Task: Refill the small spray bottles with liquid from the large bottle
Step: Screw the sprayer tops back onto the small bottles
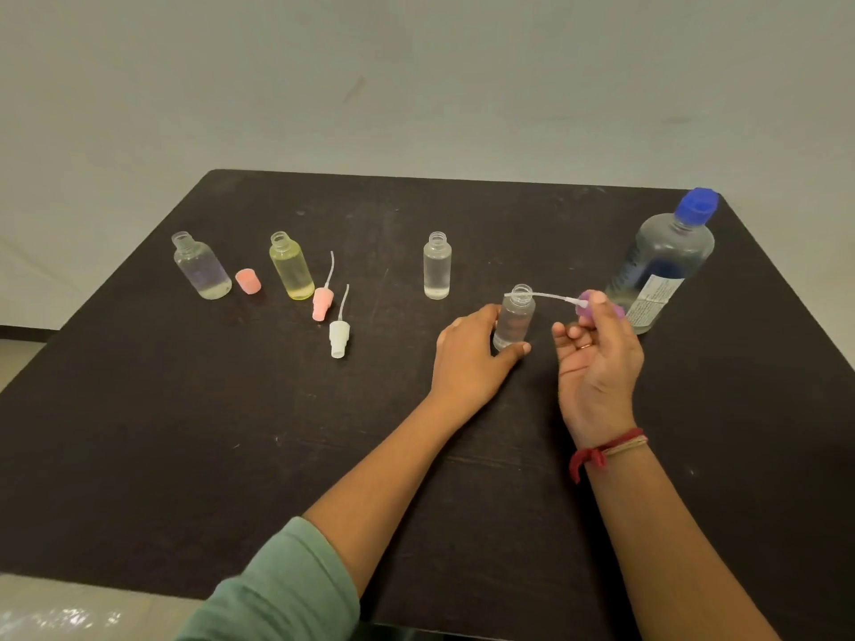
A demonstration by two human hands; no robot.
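The left hand (472, 358) has its thumb and fingers curled round a small bottle (514, 319) that stands on the dark table (185, 432), near the middle. Its mouth is open. I cannot tell how full it is. The right hand (597, 363) pinches a purple spray top (586, 303) at its fingertips, and its other fingers hang loose with the palm up. The thin tube (543, 296) on that top lies sideways across the small bottle's mouth, not down inside it. That tube looks bendy, so it could catch on the rim and tug the bottle, or let drops fall on the table. The big bottle (661, 266) stands just behind the right hand with its blue cap (697, 204) on. A quick move back could bump it. I think the hardest part comes when it gets poured, because its mouth looks wide and the small one is tiny, so liquid could run down the side. Over to the left the yellow bottle (291, 266) stands open too, with a pink spray top (322, 302) and a white spray top (339, 339) lying beside it. An arm reaching that way could knock them, or the tops could get mixed up.
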